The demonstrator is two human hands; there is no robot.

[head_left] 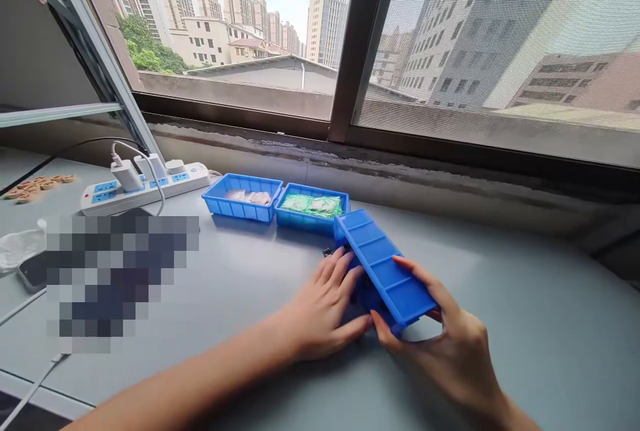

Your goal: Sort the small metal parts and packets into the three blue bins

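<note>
A blue plastic bin (387, 261) is tipped on its side above the table, its ribbed wall turned towards me. My right hand (450, 341) grips its near end between thumb and fingers. Beside the bin's open side, my left hand (325, 311) lies palm down with its fingers spread, the fingertips close to the bin's edge. A small dark piece (327, 253) shows just past those fingertips. Whatever else lies under the bin is mostly hidden by my left hand and the bin itself.
Behind stand two more blue bins, one with pale packets (250, 197), one with green packets (313, 205). A white power strip (145, 187) with plugs and cables is at left, near brown pieces (40, 185) and a clear plastic bag (23, 247). A window sill borders the table's back.
</note>
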